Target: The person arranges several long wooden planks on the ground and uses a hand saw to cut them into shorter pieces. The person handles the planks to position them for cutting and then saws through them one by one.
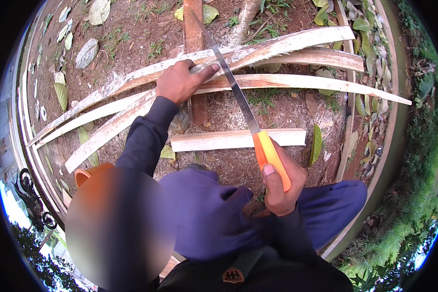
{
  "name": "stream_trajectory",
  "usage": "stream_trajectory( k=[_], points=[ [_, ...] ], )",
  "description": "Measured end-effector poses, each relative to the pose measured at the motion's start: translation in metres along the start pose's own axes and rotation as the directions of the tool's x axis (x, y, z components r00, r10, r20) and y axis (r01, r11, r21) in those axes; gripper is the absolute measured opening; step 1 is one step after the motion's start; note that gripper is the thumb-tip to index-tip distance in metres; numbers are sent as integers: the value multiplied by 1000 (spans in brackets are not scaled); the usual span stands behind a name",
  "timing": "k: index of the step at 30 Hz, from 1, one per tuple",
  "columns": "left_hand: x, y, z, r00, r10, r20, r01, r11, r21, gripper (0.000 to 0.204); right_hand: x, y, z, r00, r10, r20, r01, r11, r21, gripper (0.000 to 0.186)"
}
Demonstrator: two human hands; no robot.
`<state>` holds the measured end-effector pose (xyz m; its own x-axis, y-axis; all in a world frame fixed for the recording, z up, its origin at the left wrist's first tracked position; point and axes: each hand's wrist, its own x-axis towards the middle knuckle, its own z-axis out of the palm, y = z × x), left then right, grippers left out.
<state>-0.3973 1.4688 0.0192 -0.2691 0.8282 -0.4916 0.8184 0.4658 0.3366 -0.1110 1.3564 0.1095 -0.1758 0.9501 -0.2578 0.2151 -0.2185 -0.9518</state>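
Note:
In my right hand [284, 182] is the orange-and-yellow handle of a handsaw [239, 97], with the fingers wrapped round it and the thumb along its side. The long, narrow blade slants up and left and crosses a rough, pale wooden strip [306, 40]. My left hand [177, 82] grips that strip just left of the blade, thumb toward the saw. Two more long strips, one just beneath [321, 57] and one nearer me [297, 82], fan out beside it. Under the strips runs a reddish-brown board [193, 39], pointing away from me.
A short, squared pale wood piece [219, 140] lies on the soil between the strips and my knees. Fallen leaves [316, 143] and a flat grey stone [87, 53] dot the ground. An orange object [90, 173] is beside my left elbow. Grass [404, 233] grows beyond the right edging.

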Motion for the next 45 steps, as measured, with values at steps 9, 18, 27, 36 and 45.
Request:
stream_trajectory(
  k=[9,18,27,36,45],
  points=[
    [15,-18,12,993,97,-60,-98,995,-27,91,6,8,0,993,-106,-44,106,994,8,47],
    [9,-12,13,990,107,-87,-110,994,-25,73,-3,13,4,976,-219,5,219,974,-60,49],
    [7,-8,6,997,67,-28,-65,997,36,98,-1,10,1,981,-184,55,188,978,-88,51],
    [-2,2,2,997,48,-64,-44,998,54,98,-6,5,0,992,-101,78,108,990,-89,53],
    [-5,10,-7,999,-16,30,15,999,46,83,0,5,-5,986,-135,96,148,978,-146,54]
  ],
)
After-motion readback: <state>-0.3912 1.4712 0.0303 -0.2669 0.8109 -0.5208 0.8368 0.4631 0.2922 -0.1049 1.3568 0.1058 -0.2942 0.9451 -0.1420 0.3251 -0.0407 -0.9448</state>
